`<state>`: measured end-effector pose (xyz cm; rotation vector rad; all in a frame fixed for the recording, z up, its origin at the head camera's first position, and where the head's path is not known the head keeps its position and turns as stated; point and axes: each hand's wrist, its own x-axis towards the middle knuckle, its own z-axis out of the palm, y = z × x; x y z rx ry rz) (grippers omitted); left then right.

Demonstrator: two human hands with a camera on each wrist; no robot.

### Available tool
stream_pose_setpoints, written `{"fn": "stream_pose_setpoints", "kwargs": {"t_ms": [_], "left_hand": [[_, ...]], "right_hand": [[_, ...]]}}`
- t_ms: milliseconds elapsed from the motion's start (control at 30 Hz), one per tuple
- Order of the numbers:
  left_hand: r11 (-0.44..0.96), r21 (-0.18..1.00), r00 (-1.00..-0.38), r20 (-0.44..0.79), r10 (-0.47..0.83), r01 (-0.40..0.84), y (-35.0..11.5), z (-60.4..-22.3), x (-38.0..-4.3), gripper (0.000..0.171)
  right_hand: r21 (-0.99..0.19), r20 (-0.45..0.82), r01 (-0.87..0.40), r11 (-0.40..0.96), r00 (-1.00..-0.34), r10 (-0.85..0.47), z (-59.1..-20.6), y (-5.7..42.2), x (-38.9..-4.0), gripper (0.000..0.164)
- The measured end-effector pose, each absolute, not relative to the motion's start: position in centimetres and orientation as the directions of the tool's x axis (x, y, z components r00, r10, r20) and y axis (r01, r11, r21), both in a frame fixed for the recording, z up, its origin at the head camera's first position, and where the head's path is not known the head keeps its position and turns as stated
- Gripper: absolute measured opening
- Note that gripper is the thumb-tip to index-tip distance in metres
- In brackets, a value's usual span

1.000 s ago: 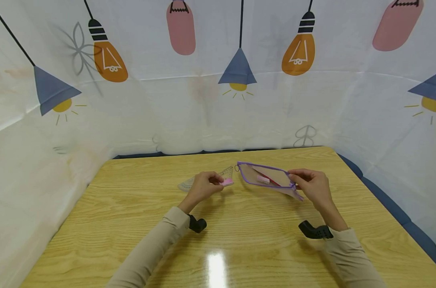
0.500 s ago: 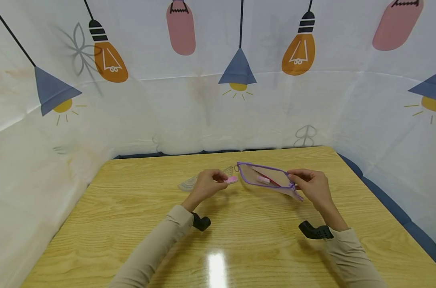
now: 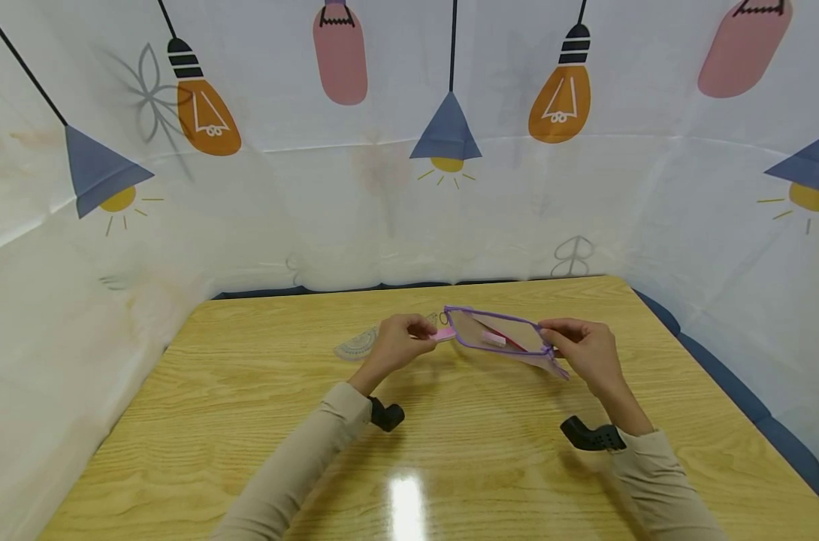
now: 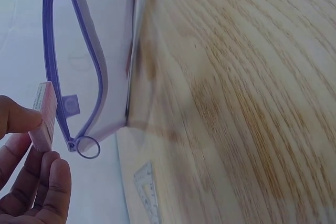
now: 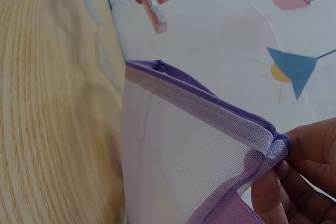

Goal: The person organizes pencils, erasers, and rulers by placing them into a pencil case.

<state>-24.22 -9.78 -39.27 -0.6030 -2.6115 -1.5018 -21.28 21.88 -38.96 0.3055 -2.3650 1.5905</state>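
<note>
My left hand (image 3: 401, 344) pinches a pink eraser (image 3: 444, 334) between thumb and fingertips. In the left wrist view the eraser (image 4: 45, 114) stands right beside the purple zipper edge. A see-through mesh pouch (image 3: 466, 345) with purple trim is held tilted over the table, its zipped mouth spread apart. At its right corner my right hand (image 3: 585, 352) grips the trim, as the right wrist view shows with the pouch corner (image 5: 275, 145) between thumb and fingers. Within the pouch show a thin red stick (image 3: 506, 336) and a small pink-and-white piece (image 3: 494, 339).
A clear protractor (image 3: 358, 344) lies on the wooden table (image 3: 247, 421), left of my left hand. Behind that hand a clear set square (image 4: 148, 190) lies partly hidden in the head view. A white printed curtain (image 3: 315, 218) stands around the table's back and sides.
My left hand has moved right with the eraser, from beside the set square to the pouch's left end. The right hand and pouch have stayed almost still.
</note>
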Motion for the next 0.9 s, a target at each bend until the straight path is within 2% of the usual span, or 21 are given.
{"fn": "stream_pose_setpoints", "kwargs": {"t_ms": [300,900], "left_hand": [[0.403,0.842,-0.92,0.244,0.308,0.358,-8.7,-39.1,-24.4,0.009],[0.406,0.839,-0.918,0.247,0.31,0.363,-7.2,-39.1,-24.9,0.009]], "right_hand": [[-0.874,0.336,-0.317,0.369,-0.942,-0.013,-38.8,21.6,-21.3,0.027],[-0.869,0.341,-0.322,0.377,-0.94,-0.018,-38.8,21.4,-21.4,0.026]]}}
